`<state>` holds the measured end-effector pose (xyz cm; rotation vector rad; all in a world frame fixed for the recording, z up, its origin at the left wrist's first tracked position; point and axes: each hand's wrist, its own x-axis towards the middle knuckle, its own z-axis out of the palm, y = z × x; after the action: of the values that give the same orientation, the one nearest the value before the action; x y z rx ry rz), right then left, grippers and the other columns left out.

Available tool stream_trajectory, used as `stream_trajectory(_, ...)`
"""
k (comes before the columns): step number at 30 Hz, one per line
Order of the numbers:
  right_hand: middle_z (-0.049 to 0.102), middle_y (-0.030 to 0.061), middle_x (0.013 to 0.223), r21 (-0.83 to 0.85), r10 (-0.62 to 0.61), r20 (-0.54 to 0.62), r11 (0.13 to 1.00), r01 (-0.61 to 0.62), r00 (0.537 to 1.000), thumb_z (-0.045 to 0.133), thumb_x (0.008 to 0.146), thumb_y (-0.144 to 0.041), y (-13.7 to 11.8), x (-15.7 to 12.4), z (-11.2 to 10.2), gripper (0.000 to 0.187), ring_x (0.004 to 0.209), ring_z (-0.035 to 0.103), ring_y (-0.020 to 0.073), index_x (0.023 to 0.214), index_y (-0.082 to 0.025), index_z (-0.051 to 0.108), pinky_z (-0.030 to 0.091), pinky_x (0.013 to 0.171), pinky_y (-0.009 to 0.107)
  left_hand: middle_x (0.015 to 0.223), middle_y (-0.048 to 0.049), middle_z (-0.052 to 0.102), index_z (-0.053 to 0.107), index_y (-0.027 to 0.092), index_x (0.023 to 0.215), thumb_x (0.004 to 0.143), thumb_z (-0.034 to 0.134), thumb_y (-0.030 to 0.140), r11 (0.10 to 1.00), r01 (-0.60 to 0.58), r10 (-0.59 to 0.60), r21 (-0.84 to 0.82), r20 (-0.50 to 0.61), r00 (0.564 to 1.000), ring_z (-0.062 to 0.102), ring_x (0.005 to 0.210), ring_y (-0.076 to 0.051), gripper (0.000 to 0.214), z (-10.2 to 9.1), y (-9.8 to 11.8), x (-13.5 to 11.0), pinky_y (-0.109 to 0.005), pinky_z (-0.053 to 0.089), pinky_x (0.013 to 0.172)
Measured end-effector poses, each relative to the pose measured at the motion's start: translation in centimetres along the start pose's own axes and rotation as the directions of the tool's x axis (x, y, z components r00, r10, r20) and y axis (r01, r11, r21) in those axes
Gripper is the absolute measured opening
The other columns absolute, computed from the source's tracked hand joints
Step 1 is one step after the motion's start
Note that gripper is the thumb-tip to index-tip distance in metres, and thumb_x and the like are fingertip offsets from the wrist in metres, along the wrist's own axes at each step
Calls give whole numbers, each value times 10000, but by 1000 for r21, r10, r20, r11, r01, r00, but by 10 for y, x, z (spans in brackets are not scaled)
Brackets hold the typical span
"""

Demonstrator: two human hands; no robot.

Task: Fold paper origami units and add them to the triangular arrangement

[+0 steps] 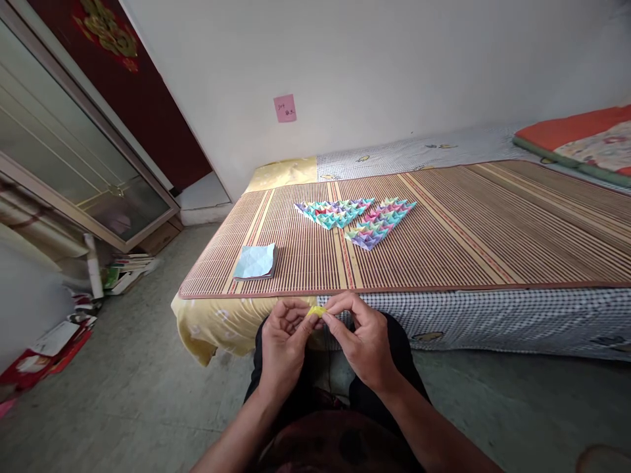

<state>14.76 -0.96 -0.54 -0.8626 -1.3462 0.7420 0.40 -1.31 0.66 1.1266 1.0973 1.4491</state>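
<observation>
A small piece of folded yellow paper (pixel 317 311) is pinched between my two hands, just off the bed's front edge and above my lap. My left hand (pixel 288 335) has thumb and fingers closed on its left side. From the right, my right hand (pixel 362 335) grips it with thumb and forefinger; part of the paper is hidden by the fingertips. On the mat beyond lie two groups of folded paper boats, a left group (pixel 335 212) and a right group (pixel 382 222), in pastel colours. A stack of light blue square paper (pixel 254 261) rests at the left.
A striped bamboo mat (pixel 444 243) covers the bed, over a checked sheet (pixel 493 322) and a yellow cloth (pixel 217 322). Folded orange bedding (pixel 576 135) lies at the far right. A pink note (pixel 284 108) is stuck to the wall. Papers (pixel 54 338) lie on the floor at left.
</observation>
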Motion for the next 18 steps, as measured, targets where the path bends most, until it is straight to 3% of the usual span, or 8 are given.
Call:
stream_trajectory(2, 723, 23, 861, -2, 17, -2, 1000, -17, 1000, 678, 941, -177, 1, 0, -2, 131, 867, 706, 203, 832, -246, 653, 561, 815, 344, 747, -21, 774, 712, 187, 988, 779, 898, 399, 997, 79, -78, -11, 80, 994, 728, 684, -169, 351, -2, 1, 3, -267, 593, 696)
stream_trajectory(5, 728, 26, 853, 3, 58, 20, 998, -58, 998, 685, 946, -207, 1, 2, -5, 107, 847, 706, 202, 847, -240, 664, 564, 798, 341, 700, -50, 750, 737, 156, 831, 845, 822, 480, 989, 128, -139, 77, 172, 975, 673, 613, -156, 335, -5, 2, 5, -249, 547, 601)
stream_trajectory(8, 738, 22, 863, 7, 97, 62, 995, -98, 993, 709, 924, -230, 0, 5, -9, 13, 812, 697, 188, 927, -230, 697, 564, 762, 316, 661, -47, 726, 722, 162, 743, 877, 781, 506, 986, 69, -94, 152, 162, 982, 624, 564, -140, 375, -6, 5, 3, -231, 491, 539)
stream_trajectory(14, 699, 6, 759, -21, 156, 249, 988, -156, 956, 650, 987, -301, -1, 9, -13, 181, 701, 642, 166, 842, -217, 716, 498, 653, 280, 645, -32, 708, 709, 179, 740, 929, 727, 488, 951, -44, -6, 307, 159, 987, 614, 575, -143, 363, -9, 10, 0, -236, 479, 562)
stream_trajectory(18, 670, 5, 735, -51, 178, 261, 984, -170, 949, 633, 994, -306, -2, 9, -15, 208, 690, 623, 173, 824, -214, 709, 470, 629, 284, 653, -21, 686, 676, 187, 746, 915, 737, 502, 950, -24, -38, 310, 194, 980, 603, 584, -147, 363, -9, 8, 1, -241, 472, 566)
